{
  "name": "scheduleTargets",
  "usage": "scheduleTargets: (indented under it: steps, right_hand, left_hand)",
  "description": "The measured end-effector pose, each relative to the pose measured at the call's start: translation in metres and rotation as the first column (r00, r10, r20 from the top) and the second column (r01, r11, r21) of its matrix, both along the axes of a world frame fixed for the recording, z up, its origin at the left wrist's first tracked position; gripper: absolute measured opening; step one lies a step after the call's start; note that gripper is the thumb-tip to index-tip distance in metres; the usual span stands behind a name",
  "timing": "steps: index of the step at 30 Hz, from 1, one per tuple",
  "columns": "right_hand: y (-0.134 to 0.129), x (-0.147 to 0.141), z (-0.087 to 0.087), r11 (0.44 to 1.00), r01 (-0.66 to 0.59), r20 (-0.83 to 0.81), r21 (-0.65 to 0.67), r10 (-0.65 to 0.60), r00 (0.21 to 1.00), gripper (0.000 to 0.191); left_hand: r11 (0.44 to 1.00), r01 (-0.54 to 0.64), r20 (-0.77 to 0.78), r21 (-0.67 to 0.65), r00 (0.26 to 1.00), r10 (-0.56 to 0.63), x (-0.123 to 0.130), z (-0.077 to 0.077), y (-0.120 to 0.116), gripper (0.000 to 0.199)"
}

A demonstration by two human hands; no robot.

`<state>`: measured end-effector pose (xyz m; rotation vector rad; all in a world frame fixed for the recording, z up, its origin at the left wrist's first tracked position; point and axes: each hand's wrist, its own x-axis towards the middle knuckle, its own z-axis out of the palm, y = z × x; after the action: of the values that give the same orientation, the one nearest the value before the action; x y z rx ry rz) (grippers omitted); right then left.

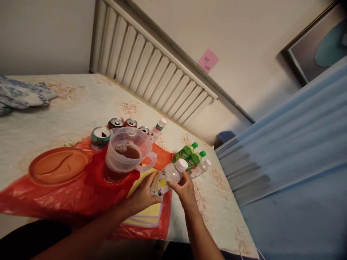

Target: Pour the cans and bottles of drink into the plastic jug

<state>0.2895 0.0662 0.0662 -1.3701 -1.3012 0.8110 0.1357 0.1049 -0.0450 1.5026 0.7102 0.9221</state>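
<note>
A clear plastic bottle [174,172] with a white cap and a patterned label with yellow on it is between my hands, tilted to the right. Wrapped around its lower left side is my left hand [143,195]. My right hand [185,190] grips the upper right side, its thumb against the label and its other fingers partly hidden. Just left of the bottle stands a translucent plastic pitcher [127,153] holding brown, foamy liquid, its handle toward my hands. Under them lies a yellow cloth [145,216] on a red plastic sheet [65,200].
An orange-red lid [58,166] lies left of the pitcher. Behind are several opened cans, including a teal one [100,138], and a clear bottle [157,130]. Green-capped bottles [185,151] and another white-capped bottle [201,169] stand right. A radiator [151,61] and blue curtain [284,151] border the table.
</note>
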Motion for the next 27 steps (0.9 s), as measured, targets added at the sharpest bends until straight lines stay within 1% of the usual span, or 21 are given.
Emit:
scheduleTargets:
  steps: [4, 6, 7, 9, 11, 13, 15, 17, 19, 22, 25, 27]
  right_hand:
    - [-0.006, -0.01, -0.005, 0.997, -0.075, -0.021, -0.034, 0.075, 0.997, 0.056]
    - [-0.006, -0.009, -0.004, 0.994, -0.11, -0.047, -0.025, 0.109, 0.993, 0.062]
    - [-0.006, -0.007, -0.002, 0.994, -0.106, -0.053, -0.005, 0.106, 0.993, 0.065]
    - [-0.004, 0.0, 0.004, 0.998, -0.045, -0.028, 0.052, 0.046, 0.999, 0.072]
    - [-0.002, 0.006, 0.013, 0.993, 0.03, 0.048, 0.116, -0.036, 0.998, 0.073]
    - [-0.001, 0.009, 0.025, 0.987, 0.047, 0.165, 0.156, -0.073, 0.984, 0.066]
    - [0.0, 0.008, 0.034, 0.985, 0.026, 0.301, 0.172, -0.078, 0.95, 0.055]
    - [0.0, 0.005, 0.04, 0.985, 0.01, 0.416, 0.174, -0.083, 0.906, 0.043]
    - [0.0, 0.002, 0.042, 0.986, 0.004, 0.456, 0.166, -0.081, 0.886, 0.034]
    - [-0.002, 0.001, 0.041, 0.99, 0.01, 0.371, 0.14, -0.062, 0.927, 0.03]
    - [-0.001, 0.004, 0.041, 0.99, 0.036, 0.189, 0.137, -0.062, 0.98, 0.03]
    - [0.003, 0.008, 0.039, 0.983, 0.102, 0.05, 0.154, -0.111, 0.993, 0.032]
  left_hand:
    - [0.997, -0.041, -0.044, 0.066, 0.998, 0.044, -0.006, 0.008, -0.001, 0.085]
    - [0.994, -0.058, -0.094, 0.088, 0.993, 0.067, -0.01, 0.011, -0.001, 0.08]
    - [0.993, -0.069, -0.115, 0.095, 0.99, 0.08, -0.012, 0.013, -0.001, 0.078]
    - [0.991, -0.084, -0.143, 0.104, 0.985, 0.099, -0.014, 0.016, -0.002, 0.078]
    - [0.989, -0.097, -0.166, 0.11, 0.979, 0.115, -0.016, 0.017, -0.001, 0.079]
    - [0.989, -0.096, -0.185, 0.115, 0.976, 0.116, -0.016, 0.017, -0.001, 0.078]
    - [0.99, -0.076, -0.195, 0.119, 0.976, 0.099, -0.016, 0.016, -0.002, 0.076]
    - [0.99, -0.057, -0.197, 0.125, 0.977, 0.081, -0.017, 0.016, -0.003, 0.075]
    - [0.99, -0.046, -0.194, 0.133, 0.978, 0.072, -0.019, 0.017, -0.005, 0.077]
    - [0.992, -0.028, -0.199, 0.119, 0.979, 0.051, -0.023, 0.022, -0.008, 0.078]
    - [0.996, 0.017, -0.196, 0.092, 0.981, 0.001, -0.028, 0.025, -0.01, 0.078]
    - [0.996, 0.045, -0.189, 0.071, 0.981, -0.031, -0.031, 0.024, -0.011, 0.081]
